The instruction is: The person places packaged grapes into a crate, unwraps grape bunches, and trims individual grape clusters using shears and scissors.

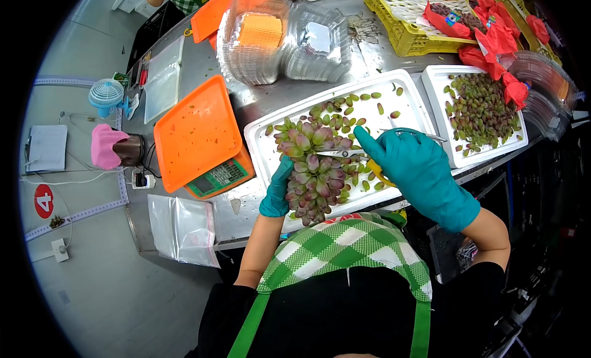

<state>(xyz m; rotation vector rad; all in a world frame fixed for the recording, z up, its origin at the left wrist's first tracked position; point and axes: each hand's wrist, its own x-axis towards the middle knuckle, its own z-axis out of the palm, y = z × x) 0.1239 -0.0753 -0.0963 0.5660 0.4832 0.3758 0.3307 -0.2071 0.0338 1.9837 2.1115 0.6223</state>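
Observation:
My left hand (278, 189), in a teal glove, is closed around the left side of a large bunch of green and purplish grapes (311, 192). The bunch hangs over the near part of a white tray (409, 105) strewn with loose grapes. My right hand (422, 170), gloved alike, grips a pair of scissors (345, 153) with yellow handles. Their blades point left, with the tips in among the grapes. A thin curved metal tool (425, 134) shows along the back of the right hand.
An orange scale (203, 133) stands left of the tray, with clear plastic bags (181, 229) in front. Stacked clear clamshell boxes (314, 47) rise behind. To the right are a second white tray (438, 96) full of loose grapes and a yellow crate (406, 41).

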